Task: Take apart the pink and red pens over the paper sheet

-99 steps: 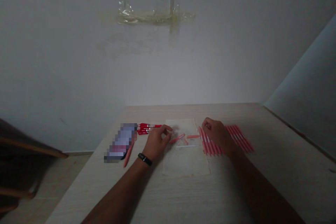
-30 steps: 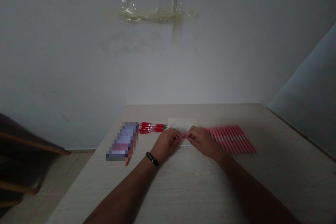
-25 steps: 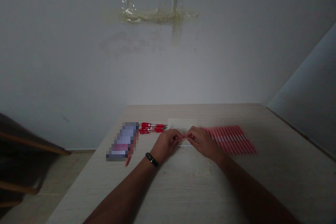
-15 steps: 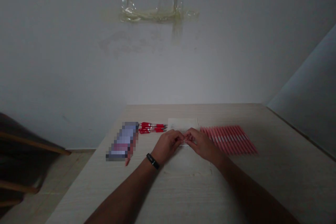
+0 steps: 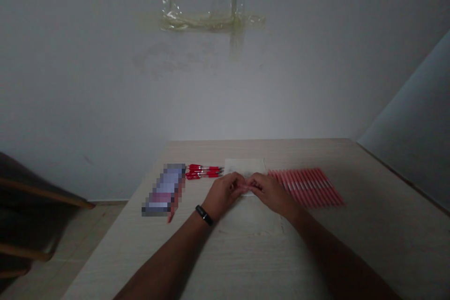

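My left hand (image 5: 222, 194) and my right hand (image 5: 269, 192) meet over a sheet of pale paper (image 5: 245, 166), fingertips pinched together. Between them is a small pen part (image 5: 246, 186), mostly hidden by my fingers, so its shape is hard to tell. To the right of my right hand lies a neat row of pink pen barrels (image 5: 305, 187). A bundle of red pens (image 5: 204, 171) lies beyond my left hand, next to a pixelated flat object (image 5: 163, 190). One pink pen (image 5: 170, 216) sticks out from under that object's near edge.
The pale wood table (image 5: 316, 239) ends at a far edge against the wall, with another edge at the left. Yellowed tape (image 5: 211, 21) hangs on the wall. A dark wooden chair (image 5: 24, 187) stands at the lower left, beyond the table.
Over the last second my hands have stayed pinched together. Compared with the earliest frame, they have closed in over the paper, the loose pink pieces no longer show, and the barrels form one row.
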`<state>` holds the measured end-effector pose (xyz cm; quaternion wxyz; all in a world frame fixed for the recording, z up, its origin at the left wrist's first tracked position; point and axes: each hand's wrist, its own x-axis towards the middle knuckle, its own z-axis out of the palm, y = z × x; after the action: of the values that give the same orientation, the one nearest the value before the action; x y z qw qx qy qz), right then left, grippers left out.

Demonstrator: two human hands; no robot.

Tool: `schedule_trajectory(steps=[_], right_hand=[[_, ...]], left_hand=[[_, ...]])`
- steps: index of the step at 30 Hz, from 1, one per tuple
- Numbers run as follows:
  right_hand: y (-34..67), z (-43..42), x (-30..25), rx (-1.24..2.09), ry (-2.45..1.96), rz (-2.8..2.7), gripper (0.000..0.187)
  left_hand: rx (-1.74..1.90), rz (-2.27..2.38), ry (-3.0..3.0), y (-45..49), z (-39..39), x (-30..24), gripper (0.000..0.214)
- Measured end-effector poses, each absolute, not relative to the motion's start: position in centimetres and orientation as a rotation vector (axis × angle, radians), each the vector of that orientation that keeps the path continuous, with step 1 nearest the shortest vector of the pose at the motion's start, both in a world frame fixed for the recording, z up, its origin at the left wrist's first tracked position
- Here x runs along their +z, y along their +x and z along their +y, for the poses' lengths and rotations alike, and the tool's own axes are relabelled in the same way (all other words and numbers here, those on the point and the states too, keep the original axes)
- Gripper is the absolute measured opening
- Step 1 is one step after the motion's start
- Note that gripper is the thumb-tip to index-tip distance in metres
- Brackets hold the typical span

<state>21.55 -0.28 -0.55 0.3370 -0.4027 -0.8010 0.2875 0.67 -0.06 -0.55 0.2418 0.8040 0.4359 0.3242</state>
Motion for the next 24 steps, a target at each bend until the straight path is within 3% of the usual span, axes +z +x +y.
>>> schedule_trajectory(steps=[8,24], right_hand=[[23.0,0.6,-0.6,0.609,-1.222,-2.034,0.003],[24.2,0.8,-0.1,0.549,-1.326,-2.028,0.007]], left_hand=[[0.825,1.383,2.289,-0.3,0.9,-1.4,0.010],[0.835,1.306,2.256,-0.1,0.5,-0.7,0.032]])
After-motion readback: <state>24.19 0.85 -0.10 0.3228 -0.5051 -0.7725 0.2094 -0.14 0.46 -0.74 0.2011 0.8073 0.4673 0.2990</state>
